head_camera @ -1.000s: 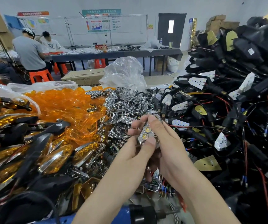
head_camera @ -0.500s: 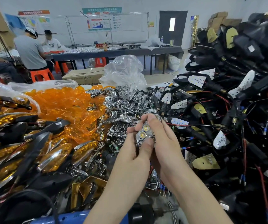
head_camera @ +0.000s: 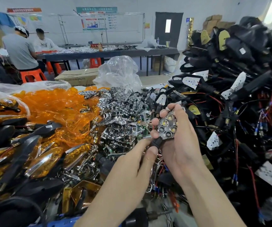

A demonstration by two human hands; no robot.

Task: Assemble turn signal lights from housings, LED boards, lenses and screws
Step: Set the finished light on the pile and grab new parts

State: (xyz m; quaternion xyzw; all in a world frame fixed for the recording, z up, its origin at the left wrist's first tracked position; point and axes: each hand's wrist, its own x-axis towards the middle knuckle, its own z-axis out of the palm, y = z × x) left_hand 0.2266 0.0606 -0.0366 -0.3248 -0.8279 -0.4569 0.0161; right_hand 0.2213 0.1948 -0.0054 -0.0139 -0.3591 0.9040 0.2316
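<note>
My right hand (head_camera: 179, 145) cradles one housing with its chrome LED board (head_camera: 167, 126) seated; my left hand (head_camera: 141, 153) pinches its black stem. I judge lens and screws remain. Finished lights (head_camera: 41, 159), orange lenses (head_camera: 53, 105) and black housings (head_camera: 230, 63) lie in heaps beyond counting.

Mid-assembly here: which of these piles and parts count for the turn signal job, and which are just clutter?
Job items:
- reflector with LEDs, held in right hand
- left hand pinching its black stem
- amber lenses
- chrome reflectors
- black wired housings
- finished lights

Just lying about:
- clear plastic bag
- cardboard box
- orange stools
</note>
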